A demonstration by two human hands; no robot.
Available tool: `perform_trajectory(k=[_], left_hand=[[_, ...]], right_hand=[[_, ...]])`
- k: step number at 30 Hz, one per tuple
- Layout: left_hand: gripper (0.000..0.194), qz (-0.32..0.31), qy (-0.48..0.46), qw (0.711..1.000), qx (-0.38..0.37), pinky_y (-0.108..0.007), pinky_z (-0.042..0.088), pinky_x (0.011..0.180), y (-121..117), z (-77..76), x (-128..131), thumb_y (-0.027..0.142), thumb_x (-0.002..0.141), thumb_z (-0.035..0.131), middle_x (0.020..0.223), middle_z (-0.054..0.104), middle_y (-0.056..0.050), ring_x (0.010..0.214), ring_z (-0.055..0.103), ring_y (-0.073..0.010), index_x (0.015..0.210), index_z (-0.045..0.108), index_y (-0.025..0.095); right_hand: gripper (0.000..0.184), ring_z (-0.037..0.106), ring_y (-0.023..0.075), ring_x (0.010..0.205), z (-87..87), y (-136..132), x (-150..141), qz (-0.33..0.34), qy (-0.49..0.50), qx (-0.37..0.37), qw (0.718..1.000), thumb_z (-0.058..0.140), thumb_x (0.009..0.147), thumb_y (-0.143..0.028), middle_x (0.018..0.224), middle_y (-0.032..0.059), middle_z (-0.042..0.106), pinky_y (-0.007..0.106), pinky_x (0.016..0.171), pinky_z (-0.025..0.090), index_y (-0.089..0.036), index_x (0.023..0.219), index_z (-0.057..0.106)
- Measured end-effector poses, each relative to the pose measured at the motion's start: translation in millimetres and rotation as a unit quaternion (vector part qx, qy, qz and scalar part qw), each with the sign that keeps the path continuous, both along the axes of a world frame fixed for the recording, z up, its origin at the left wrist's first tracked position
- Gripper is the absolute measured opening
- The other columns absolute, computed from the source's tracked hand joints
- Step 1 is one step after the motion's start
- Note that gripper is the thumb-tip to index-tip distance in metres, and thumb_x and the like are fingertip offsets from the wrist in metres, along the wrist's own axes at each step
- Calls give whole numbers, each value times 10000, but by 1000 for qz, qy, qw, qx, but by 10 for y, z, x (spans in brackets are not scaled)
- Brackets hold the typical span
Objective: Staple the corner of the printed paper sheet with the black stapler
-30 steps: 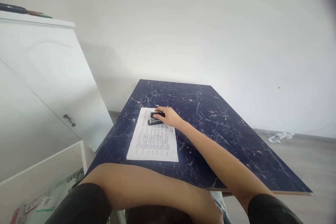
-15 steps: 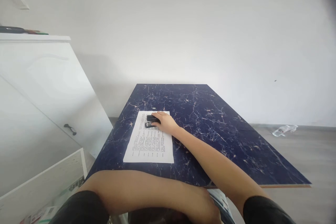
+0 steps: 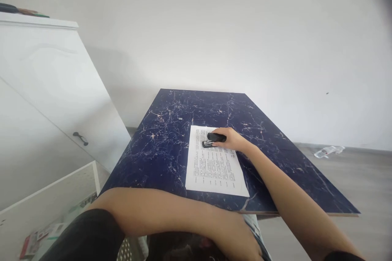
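My right hand (image 3: 234, 139) is closed around a black stapler (image 3: 217, 137), whose top arm and base stand apart at the front. The stapler rests over a printed sheet of paper (image 3: 214, 171), near its upper part. Whether this is one sheet or a thin stack, I cannot tell. The paper lies on a dark blue, marble-patterned table (image 3: 159, 155). My left forearm crosses below the table's front edge, and my left hand (image 3: 245, 242) is low at my lap with its fingers out of sight.
A small pale piece (image 3: 180, 119) lies on the table left of the paper. At the left stand a white cabinet (image 3: 45, 77) with a dark handle and an open-topped white bin (image 3: 61, 187) with packages in it. A clear plastic item (image 3: 329, 151) lies on the floor.
My right hand has moved right across the table with the stapler, and the paper has slid right along with it. My left hand stays low. The view has shifted slightly.
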State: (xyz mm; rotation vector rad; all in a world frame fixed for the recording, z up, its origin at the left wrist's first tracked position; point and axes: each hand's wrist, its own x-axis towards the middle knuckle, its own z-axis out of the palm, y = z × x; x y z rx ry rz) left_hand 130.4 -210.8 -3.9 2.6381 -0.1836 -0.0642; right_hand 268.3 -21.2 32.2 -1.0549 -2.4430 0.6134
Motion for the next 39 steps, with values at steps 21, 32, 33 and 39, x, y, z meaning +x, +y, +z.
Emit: perform_trajectory(k=[21,32,33,39], left_hand=[[449,497,-112,839,193,-582,364,1132,2056,145,-859,441,1059,404,1497,491,-168,1393,436,-355,1418,552,217],[383,477,-112,846,212,-559,360,1139,2071,42,-914,307,1040,456,1451,516,-114,1323,491,-309,1387,614,276],[380,478,-119,843,214,-560,357,1142,2063,46,-913,293,1036,463,1440,519,-116,1312,494,-308,1381,619,267],[362,487,-124,844,189,-576,373,1136,2085,6,-928,271,1024,484,1432,524,-124,1308,502,-312,1353,634,246]], right_hand=[[356,682,275,801,-10,361,1213,-358,-90,119,922,743,807,-485,909,93,753,329,655,471,-232,1056,727],[223,697,255,829,-54,398,1103,-249,-73,102,960,768,793,-307,909,53,774,313,726,488,-223,997,734],[223,698,257,832,-62,398,1087,-247,-62,104,961,770,788,-295,914,52,775,317,737,495,-222,997,738],[234,714,253,873,-93,377,908,-212,9,107,971,783,778,-269,942,38,782,341,813,523,-222,1005,750]])
